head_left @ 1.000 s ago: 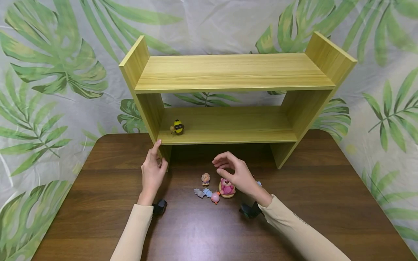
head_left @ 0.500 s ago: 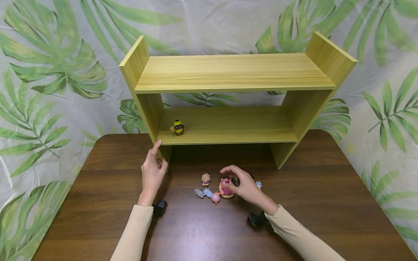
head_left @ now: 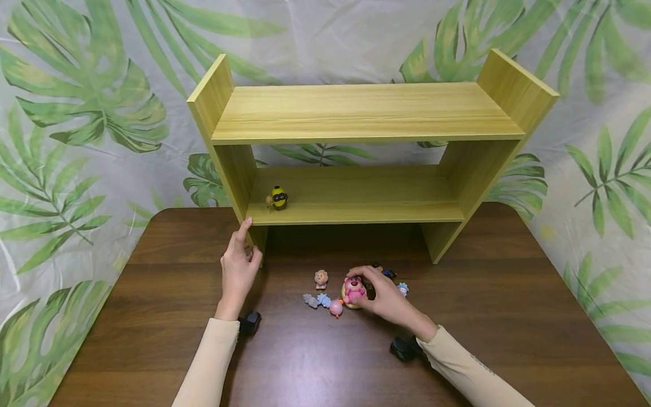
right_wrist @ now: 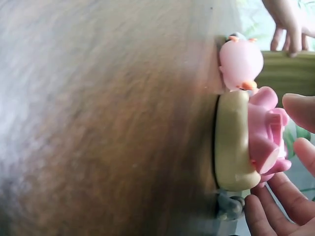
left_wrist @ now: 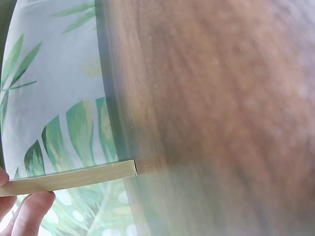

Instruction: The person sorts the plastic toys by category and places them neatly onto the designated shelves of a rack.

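In the head view, a pink bear figurine (head_left: 354, 289) sits on a round yellowish base on the table. My right hand (head_left: 380, 294) is at it, fingers curled round its head side and thumb near its lower side. The right wrist view shows the bear figurine (right_wrist: 266, 132) between the thumb and the fingertips (right_wrist: 256, 214), which lie right at its base. My left hand (head_left: 239, 271) holds the left side panel of the wooden shelf (head_left: 356, 212); in the left wrist view, fingers (left_wrist: 37, 211) pinch the panel's edge (left_wrist: 88, 178).
Left of the bear lie a round pink figurine (head_left: 336, 307), a blue one (head_left: 323, 300), a grey one (head_left: 311, 301) and an orange one (head_left: 321, 278). A dark figurine (head_left: 385, 272) and a pale blue one (head_left: 403, 289) are behind the right hand. A yellow-and-black figurine (head_left: 279, 198) stands on the middle shelf.
My right hand has come down and rightward to the pink bear figurine, its fingers now round it. The dark and pale blue figurines behind it show more. The left hand has stayed put.
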A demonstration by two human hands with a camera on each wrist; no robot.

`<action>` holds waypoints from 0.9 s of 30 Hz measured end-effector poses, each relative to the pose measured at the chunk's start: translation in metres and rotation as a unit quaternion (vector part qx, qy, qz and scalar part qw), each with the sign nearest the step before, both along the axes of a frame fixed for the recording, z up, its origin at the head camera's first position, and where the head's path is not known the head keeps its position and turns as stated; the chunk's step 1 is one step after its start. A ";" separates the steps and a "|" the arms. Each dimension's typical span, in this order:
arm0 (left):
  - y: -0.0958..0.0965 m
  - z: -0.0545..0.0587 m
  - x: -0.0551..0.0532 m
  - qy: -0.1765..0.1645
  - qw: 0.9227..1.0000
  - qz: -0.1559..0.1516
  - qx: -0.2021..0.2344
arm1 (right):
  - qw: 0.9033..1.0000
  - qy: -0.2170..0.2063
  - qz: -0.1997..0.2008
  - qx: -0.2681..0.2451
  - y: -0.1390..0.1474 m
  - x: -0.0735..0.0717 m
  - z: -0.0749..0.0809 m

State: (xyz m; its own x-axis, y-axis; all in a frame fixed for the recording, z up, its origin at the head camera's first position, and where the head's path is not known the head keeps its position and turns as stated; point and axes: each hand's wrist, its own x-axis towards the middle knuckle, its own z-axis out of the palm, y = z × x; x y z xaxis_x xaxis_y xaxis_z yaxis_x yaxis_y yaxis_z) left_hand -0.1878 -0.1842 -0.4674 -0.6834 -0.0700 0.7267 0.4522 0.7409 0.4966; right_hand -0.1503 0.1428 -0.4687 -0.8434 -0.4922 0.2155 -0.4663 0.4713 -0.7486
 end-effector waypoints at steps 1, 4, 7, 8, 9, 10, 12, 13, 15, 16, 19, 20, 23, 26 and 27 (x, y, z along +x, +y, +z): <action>0.000 0.000 0.000 0.000 1.000 0.000 0.000 | 1.000 -0.001 0.000 0.005 0.000 0.000 0.000; 0.000 0.001 0.000 -0.001 1.000 -0.001 0.001 | 1.000 0.000 0.000 0.019 0.001 0.001 -0.002; 0.000 0.001 0.000 -0.001 1.000 -0.001 0.002 | 0.999 0.006 0.000 0.037 0.001 0.001 -0.003; 0.000 0.001 0.001 -0.001 1.000 0.000 0.002 | 0.999 0.009 0.001 0.042 0.001 0.001 -0.004; 0.000 0.001 0.001 -0.001 1.000 0.000 0.002 | 0.999 0.012 0.003 0.047 0.001 0.001 -0.004; 0.001 0.001 0.000 0.000 1.000 0.000 0.002 | 0.999 0.013 0.004 0.053 0.001 0.001 -0.004; 0.001 0.001 0.000 0.001 1.000 0.000 0.001 | 0.998 0.020 0.007 0.060 0.000 0.001 -0.005; 0.001 0.000 0.000 0.002 1.000 0.001 0.001 | 0.998 0.022 0.009 0.061 0.000 0.000 -0.005; 0.000 0.000 0.000 0.001 1.000 0.003 0.001 | 0.998 0.025 0.010 0.065 -0.001 0.000 -0.005; 0.000 0.000 0.000 0.000 1.000 0.003 0.001 | 0.997 0.026 0.010 0.066 -0.001 0.000 -0.005; 0.000 0.000 0.000 0.000 1.000 0.005 0.001 | 0.998 0.027 0.004 0.064 -0.001 0.000 -0.004; 0.000 0.001 0.000 0.001 1.000 0.005 0.001 | 0.998 0.026 0.001 0.062 -0.002 0.000 -0.004; 0.001 0.001 0.000 0.002 1.000 0.003 0.002 | 0.998 0.027 -0.007 0.057 -0.002 0.000 -0.003; 0.001 0.001 0.000 0.003 1.000 0.001 0.003 | 0.998 0.029 -0.012 0.053 -0.003 0.000 -0.003; 0.001 0.001 0.000 0.002 1.000 0.001 0.003 | 0.998 0.031 -0.014 0.053 -0.003 0.001 -0.002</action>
